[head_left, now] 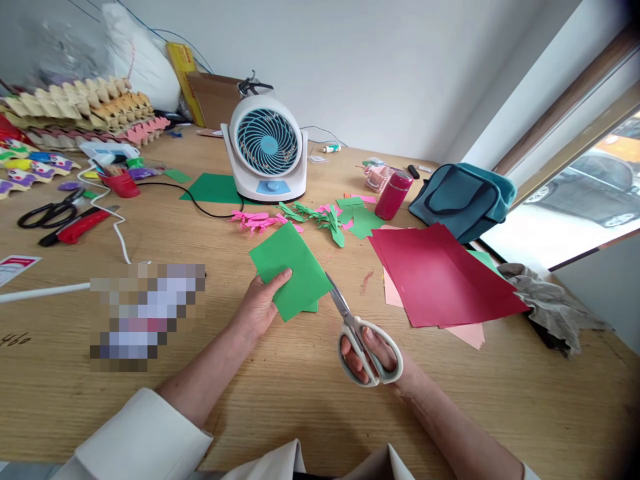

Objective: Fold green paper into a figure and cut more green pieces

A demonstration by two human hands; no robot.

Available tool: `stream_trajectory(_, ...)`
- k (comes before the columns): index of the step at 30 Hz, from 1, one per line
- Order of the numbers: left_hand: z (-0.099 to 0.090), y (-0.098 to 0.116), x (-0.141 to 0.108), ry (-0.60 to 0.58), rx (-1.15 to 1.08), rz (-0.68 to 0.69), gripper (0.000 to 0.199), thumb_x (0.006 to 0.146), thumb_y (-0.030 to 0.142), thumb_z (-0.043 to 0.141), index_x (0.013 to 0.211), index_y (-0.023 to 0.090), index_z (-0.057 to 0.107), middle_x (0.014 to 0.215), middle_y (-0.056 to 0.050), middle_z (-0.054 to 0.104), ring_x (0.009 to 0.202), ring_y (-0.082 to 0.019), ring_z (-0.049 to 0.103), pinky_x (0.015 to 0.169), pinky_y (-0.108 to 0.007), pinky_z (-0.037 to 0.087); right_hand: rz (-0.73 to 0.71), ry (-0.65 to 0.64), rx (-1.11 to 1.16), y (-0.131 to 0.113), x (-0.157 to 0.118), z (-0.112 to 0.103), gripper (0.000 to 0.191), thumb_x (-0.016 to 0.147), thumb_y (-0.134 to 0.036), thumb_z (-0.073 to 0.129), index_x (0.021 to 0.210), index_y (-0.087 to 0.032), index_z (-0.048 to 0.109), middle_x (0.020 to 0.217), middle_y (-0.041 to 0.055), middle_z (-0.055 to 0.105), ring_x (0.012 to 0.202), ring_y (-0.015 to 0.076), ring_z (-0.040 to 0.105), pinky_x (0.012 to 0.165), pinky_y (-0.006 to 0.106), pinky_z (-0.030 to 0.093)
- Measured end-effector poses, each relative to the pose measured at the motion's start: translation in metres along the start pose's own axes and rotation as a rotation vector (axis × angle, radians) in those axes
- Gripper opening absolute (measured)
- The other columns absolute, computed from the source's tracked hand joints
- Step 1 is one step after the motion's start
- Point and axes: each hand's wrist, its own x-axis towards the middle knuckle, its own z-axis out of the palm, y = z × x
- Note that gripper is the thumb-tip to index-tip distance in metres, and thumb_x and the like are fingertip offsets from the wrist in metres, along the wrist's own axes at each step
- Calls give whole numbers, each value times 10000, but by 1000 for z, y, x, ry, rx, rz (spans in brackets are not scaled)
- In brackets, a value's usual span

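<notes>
Left hand (261, 303) pinches green paper (293, 270) between thumb and fingers above the wooden table (280, 407); right hand (379, 348) grips scissors (353, 325) through the handle loops, blades at the paper's right corner.

Left hand (263, 303) grips green paper (295, 270). Right hand (381, 350) holds white-handled scissors (357, 325), their tips at the paper's right edge; contact cannot be confirmed. Pink cuttings (255, 221) and green cuttings (335, 230) lie beyond, near a white fan (269, 145). Red sheets (443, 283) lie at right, overlapping pale pink sheets (393, 292), beside a teal bag (463, 203). A red bottle (393, 197) stands upright nearby.
</notes>
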Motion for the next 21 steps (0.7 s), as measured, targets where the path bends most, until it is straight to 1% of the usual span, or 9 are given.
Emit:
stream_trajectory(3, 0, 0, -1, -16, 2, -2, 564, 645, 317, 867, 1146, 141, 674, 1135, -146, 740, 1081, -342, 690, 933, -508, 560, 12, -10, 4, 2, 0, -1, 506, 907, -631, 531, 903, -142, 663, 588, -4, 546, 414, 82, 467, 395, 201, 344)
stream_trajectory(5, 1, 0, -2, -34, 14, -12, 552, 645, 313, 870, 1134, 143, 678, 1134, -142, 741, 1087, -338, 687, 919, -499, 567, 20, 6, 7, 2, 1, 1, 526, 889, -649, 544, 896, -136, 657, 587, -5, 549, 416, 83, 471, 392, 199, 343)
stream_trajectory(7, 2, -1, -4, -37, 26, -20, 536, 634, 299, 880, 1111, 146, 690, 1118, -131, 749, 1078, -323, 691, 904, -466, 577, 24, 26, 13, -2, 1, 4, 541, 882, -661, 548, 890, -130, 653, 603, -1, 556, 433, 86, 489, 398, 196, 348)
stream_trajectory(10, 4, -4, -6, -26, 23, -18, 535, 618, 279, 893, 1104, 163, 703, 1098, -106, 759, 1053, -296, 702, 901, -423, 580, 17, 16, 39, -8, 1, 9, 551, 884, -663, 542, 898, -124, 652, 641, 9, 567, 471, 91, 523, 428, 199, 371)
stream_trajectory(14, 3, -7, -6, -39, 15, -34, 556, 627, 287, 890, 1137, 184, 696, 1106, -92, 760, 1052, -295, 706, 890, -431, 588, 14, 7, 60, -8, 1, 10, 562, 875, -675, 547, 893, -122, 647, 633, 8, 562, 475, 91, 521, 439, 204, 365)
stream_trajectory(18, 4, -7, -6, -27, 18, -41, 580, 620, 282, 891, 1151, 167, 687, 1118, -111, 754, 1069, -304, 699, 889, -433, 590, 1, 19, 73, -2, 2, 7, 558, 875, -683, 537, 877, -134, 641, 614, 2, 550, 445, 90, 488, 415, 206, 332)
stream_trajectory(21, 4, -6, -7, -49, 17, -45, 605, 632, 287, 883, 1184, 158, 669, 1147, -133, 741, 1097, -316, 686, 908, -454, 579, -8, 29, 67, 2, 2, 6, 524, 877, -672, 542, 867, -158, 643, 603, -3, 542, 421, 85, 453, 398, 211, 316)
